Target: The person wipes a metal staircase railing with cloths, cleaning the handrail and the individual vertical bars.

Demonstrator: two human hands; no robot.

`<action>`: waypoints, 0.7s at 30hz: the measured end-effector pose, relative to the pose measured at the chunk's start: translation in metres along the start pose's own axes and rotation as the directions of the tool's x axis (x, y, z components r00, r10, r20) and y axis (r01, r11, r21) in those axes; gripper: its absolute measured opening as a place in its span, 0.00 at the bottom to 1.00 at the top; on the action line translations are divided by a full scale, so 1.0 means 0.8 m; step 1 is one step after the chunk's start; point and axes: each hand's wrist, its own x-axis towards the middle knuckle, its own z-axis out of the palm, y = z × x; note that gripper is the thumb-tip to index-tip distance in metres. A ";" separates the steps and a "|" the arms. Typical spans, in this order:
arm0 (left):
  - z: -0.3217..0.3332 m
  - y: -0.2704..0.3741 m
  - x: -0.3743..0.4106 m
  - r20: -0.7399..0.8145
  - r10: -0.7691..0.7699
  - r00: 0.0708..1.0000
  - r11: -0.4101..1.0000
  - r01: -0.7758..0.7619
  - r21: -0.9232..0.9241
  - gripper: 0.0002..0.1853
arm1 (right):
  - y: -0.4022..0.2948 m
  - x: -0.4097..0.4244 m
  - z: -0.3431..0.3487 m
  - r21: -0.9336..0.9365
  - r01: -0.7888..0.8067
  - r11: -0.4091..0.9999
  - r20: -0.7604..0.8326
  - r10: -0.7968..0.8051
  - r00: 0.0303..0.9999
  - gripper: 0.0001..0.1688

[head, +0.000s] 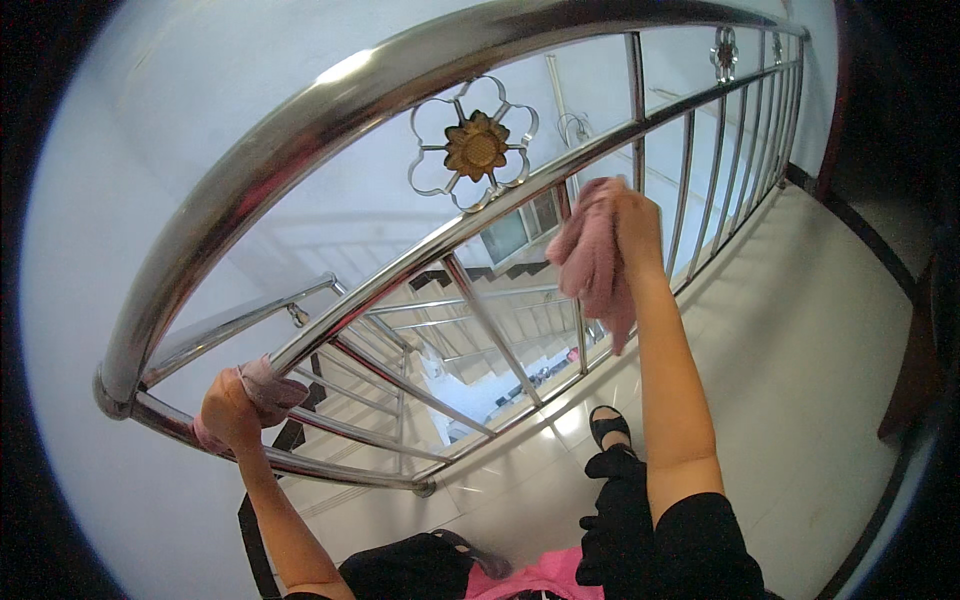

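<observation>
A stainless steel railing [300,120] stands before me, with a wide top handrail, a thinner middle rail [420,259] and thin balusters. My left hand [231,409] is closed on a pink cloth [271,386], wrapped around the lower left part of the middle rail. Higher and to the right, my right hand [637,229] grips a bunched, darker pink cloth [592,259] at the middle rail; its loose end hangs down in front of the balusters. Between handrail and middle rail, left of my right hand, sits a metal flower ornament [477,146] with a brown-gold centre.
Beyond the railing, a stairwell with steps [472,341] and further railings drops to a lower floor. Pale floor tiles [757,360] lie under my sandalled foot [611,427]. Dark brown furniture or a door [911,367] stands at the right, and a bluish-white wall [82,247] at the left.
</observation>
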 end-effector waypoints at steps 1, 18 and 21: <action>-0.005 0.004 0.000 -0.005 0.008 1.000 1.000 -0.008 -0.018 0.15 | -0.006 -0.005 0.000 0.179 0.001 0.984 -0.120 0.020 0.993 0.21; -0.011 0.005 -0.003 -0.078 -0.130 0.989 0.988 0.122 -0.095 0.17 | -0.033 0.028 0.069 -0.497 0.503 0.707 -0.236 -0.668 0.706 0.22; -0.017 0.013 -0.001 -0.058 -0.155 0.986 0.984 0.149 -0.095 0.17 | -0.033 0.044 0.064 -0.535 0.511 0.673 -0.235 -0.699 0.675 0.21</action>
